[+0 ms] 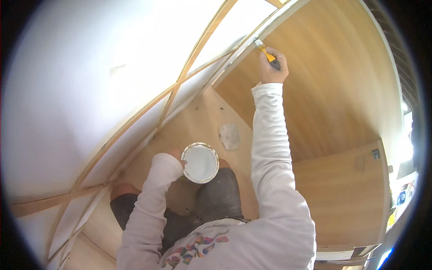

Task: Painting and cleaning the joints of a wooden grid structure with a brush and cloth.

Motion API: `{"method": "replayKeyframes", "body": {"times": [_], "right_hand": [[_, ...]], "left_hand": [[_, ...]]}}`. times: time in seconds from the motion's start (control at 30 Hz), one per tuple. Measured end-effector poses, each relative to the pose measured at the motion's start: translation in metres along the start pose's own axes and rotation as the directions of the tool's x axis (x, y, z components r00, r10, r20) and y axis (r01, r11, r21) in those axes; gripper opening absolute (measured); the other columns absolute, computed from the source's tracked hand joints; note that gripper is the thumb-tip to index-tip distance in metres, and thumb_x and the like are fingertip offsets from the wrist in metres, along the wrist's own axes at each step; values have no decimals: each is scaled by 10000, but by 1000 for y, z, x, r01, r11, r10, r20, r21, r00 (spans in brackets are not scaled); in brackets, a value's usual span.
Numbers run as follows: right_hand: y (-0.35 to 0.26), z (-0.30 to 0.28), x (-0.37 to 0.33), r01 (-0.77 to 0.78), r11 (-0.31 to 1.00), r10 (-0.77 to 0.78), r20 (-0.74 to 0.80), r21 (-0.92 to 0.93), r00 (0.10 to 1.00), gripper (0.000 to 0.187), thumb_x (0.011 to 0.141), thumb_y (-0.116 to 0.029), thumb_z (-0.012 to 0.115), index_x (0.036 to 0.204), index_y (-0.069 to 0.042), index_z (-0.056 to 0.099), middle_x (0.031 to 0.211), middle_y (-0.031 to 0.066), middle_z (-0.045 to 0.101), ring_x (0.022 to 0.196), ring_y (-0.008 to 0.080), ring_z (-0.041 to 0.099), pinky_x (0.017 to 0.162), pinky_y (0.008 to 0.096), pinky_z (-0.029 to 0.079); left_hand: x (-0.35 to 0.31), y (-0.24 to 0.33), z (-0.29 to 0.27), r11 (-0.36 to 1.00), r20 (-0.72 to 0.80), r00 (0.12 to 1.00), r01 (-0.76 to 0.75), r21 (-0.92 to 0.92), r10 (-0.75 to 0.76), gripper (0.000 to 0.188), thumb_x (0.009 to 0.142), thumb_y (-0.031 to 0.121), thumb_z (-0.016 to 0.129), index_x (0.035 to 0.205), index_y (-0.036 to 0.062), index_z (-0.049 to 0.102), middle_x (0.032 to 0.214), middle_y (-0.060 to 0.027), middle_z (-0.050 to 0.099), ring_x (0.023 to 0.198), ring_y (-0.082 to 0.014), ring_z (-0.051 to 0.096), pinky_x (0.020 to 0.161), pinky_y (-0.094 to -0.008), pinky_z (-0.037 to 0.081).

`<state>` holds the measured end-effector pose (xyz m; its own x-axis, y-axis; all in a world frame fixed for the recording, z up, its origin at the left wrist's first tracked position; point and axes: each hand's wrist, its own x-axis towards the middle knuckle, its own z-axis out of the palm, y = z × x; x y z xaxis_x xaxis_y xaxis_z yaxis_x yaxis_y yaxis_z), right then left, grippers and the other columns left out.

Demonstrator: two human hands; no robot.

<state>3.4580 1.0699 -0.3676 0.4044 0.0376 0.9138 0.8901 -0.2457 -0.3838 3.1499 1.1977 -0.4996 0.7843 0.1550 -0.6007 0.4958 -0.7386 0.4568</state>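
My right hand [275, 72], stretched far forward, is closed around a paintbrush [266, 51] with a yellow and black handle. Its bristle end carries white paint and meets or hovers close to a pale edge strip [247, 43] beside the wooden panel; contact is hard to tell. Over my lap, my left hand [174, 153] grips the left side of a round paint can [200, 144]. White paint [200, 163] shows inside, and its rim is smeared. Most of the left fingers are hidden behind the can and the sleeve.
Thin wooden battens [182, 76] cross a bright white surface [103, 90] on my left. A large wooden panel [333, 76] rises on the right, with a metal fitting [375, 154] near a lower corner. A whitish patch [229, 137] lies on the wooden floor [202, 117].
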Motion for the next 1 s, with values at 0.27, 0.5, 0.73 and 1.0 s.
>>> {"method": "replayKeyframes", "body": {"times": [0.27,0.5,0.73,1.0], "right_hand": [[5,11,28,253,954,-242,82,-161,967,155,712,35,715,832,-43,657,882,73,677,793,139,632,681,247,501],[-6,21,39,280,920,-250,140,-276,958,156,694,11,709,801,-66,626,831,92,645,716,245,640,620,324,522],[-14,26,54,286,892,-233,187,-349,954,163,692,1,723,810,-81,645,791,94,626,679,232,635,585,329,525],[-13,27,76,519,772,-466,228,-366,855,217,690,-1,718,871,-93,643,884,92,628,741,270,634,644,351,531]], "left_hand": [[4,3,-1,994,-12,995,-96,43,96,376,867,327,615,1139,68,600,1096,-159,645,1036,-303,616,878,-411,491],[12,3,3,995,13,998,-69,68,68,383,861,334,623,1146,79,595,1149,-152,615,1080,-319,588,900,-418,486],[19,-1,11,995,6,995,-98,36,98,393,861,341,616,1149,75,587,1160,-156,600,1106,-320,571,915,-421,476],[23,-5,16,991,3,991,-131,30,131,425,862,346,616,1186,77,557,1187,-153,574,1131,-322,550,925,-432,466]]}}
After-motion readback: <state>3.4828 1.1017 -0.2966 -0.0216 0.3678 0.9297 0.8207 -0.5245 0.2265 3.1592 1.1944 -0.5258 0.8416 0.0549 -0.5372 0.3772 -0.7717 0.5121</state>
